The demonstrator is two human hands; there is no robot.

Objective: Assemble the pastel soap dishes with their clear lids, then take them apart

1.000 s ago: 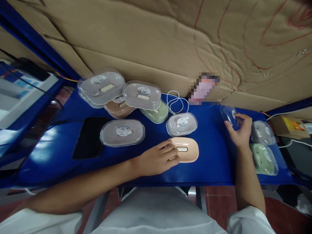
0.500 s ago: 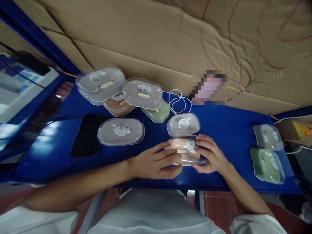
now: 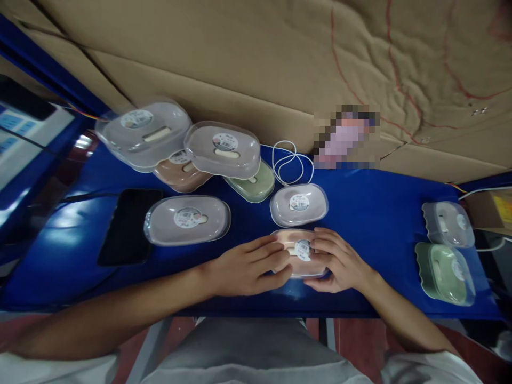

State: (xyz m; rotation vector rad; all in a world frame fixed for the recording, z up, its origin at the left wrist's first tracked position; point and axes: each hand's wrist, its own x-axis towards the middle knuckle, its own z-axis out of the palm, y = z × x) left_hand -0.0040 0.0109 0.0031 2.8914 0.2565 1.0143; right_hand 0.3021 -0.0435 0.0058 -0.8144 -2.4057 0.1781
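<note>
A peach plastic box with a clear cover and a round barcode sticker lies on the blue table in front of me. My left hand holds its left end, with fingers over the top. My right hand grips the right end, thumb at the near side and fingers on the cover by the sticker. The cover lies over the box, its edges partly hidden by my fingers. Just behind it sits a small pale grey-pink box with a similar sticker, apart from my hands.
To the left lie a larger pale box and a black phone-like slab. Several boxes overlap behind, including a brown one and a green one. A white cable lies by the cardboard wall. Another green box stands right.
The clear cover, which jutted out to the right, now lines up over the peach box. My right hand has moved left with it. The view has shifted slightly.
</note>
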